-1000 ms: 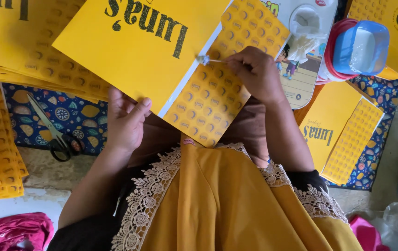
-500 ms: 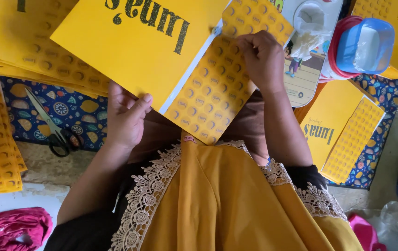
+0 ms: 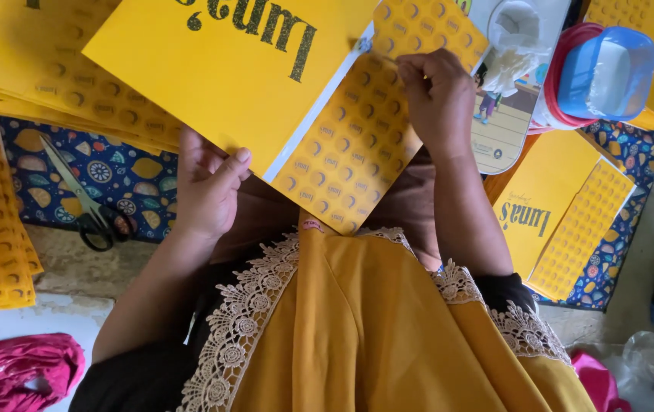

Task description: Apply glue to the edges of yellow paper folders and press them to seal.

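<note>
Our left hand [image 3: 205, 191] pinches the yellow card sheet [image 3: 266, 84] at its near edge, fingers clamped. Our right hand [image 3: 438, 95] presses the sheet's dotted panel [image 3: 357, 145], fingers bunched, perhaps on something small. Scissors [image 3: 86, 206] lie left; a blue tub [image 3: 605, 72] sits beyond.

Soft, even daylight fills the view; colours are bright and saturated, with no harsh glare. Faint shadows lie under the yellow sheet [image 3: 228, 76] and beneath the forearms. Focus is sharp throughout, with slight softness toward the lower corners.
</note>
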